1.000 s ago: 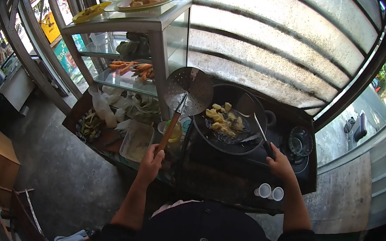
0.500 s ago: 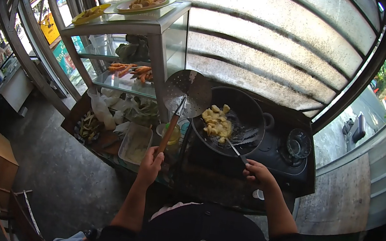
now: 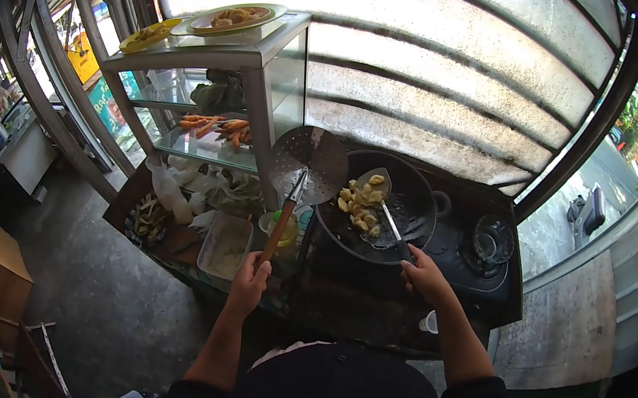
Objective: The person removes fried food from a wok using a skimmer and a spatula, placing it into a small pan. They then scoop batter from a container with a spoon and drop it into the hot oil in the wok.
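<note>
Smooth wooden handle [image 3: 277, 231]; metal skimmer disc [image 3: 315, 158]

Bright glare on the pale wall [image 3: 433, 65], dim floor [image 3: 137, 296], strong fisheye curvature toward black corners.

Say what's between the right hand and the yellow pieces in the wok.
Head view: the spatula spans it, black handle in the right hand, reaching over the near rim of the wok to the yellow pieces.
</note>
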The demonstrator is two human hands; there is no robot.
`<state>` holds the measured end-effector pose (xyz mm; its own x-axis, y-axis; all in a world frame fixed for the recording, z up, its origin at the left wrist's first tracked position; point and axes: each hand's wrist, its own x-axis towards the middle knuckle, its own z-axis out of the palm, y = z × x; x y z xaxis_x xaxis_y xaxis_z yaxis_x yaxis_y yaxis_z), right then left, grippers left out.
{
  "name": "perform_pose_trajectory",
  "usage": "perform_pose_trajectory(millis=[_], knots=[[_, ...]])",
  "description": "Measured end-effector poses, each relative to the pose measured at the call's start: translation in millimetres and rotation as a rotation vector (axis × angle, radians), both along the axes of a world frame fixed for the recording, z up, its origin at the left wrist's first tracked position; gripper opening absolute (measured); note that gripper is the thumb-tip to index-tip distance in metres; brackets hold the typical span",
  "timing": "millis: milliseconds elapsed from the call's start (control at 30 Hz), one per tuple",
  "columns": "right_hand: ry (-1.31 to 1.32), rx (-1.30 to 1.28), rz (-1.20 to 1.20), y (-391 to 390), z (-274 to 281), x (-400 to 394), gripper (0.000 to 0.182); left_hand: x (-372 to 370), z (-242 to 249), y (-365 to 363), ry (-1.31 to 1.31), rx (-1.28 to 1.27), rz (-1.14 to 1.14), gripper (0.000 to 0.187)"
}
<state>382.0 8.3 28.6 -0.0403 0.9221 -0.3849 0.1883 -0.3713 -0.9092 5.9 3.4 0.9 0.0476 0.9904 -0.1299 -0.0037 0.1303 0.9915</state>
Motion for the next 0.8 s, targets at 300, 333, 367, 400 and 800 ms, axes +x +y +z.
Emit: perform_pose_trajectory(millis=[300, 333, 367, 400, 800], knots=[[-0.320, 0.113, -0.004, 1.3, -2.1, -6.6, 0.063, -5.9, -3.3, -1.9, 0.011, 0.035, -0.009, 0.029], [-0.352, 0.108, 0.003, 1.7, -4.1, -7.0, 0.063, -5.4, -1.5, -3.1, 0.008, 0.029, 0.002, 0.029], [-0.351, 0.106, 0.002, 2.7, -7.1, -7.4, 0.063, -4.7, -0.2, -3.8, 0.004, 0.023, 0.012, 0.029], [-0.347, 0.098, 0.044, 3.9, -8.8, -9.3, 0.063, -4.1, 0.4, -4.0, 0.004, 0.022, 0.010, 0.029], [-0.968, 0.153, 0.036, -10.1, -13.9, 58.3, 0.062, -18.2, -13.8, -12.8, 0.048, 0.060, 0.022, 0.030]])
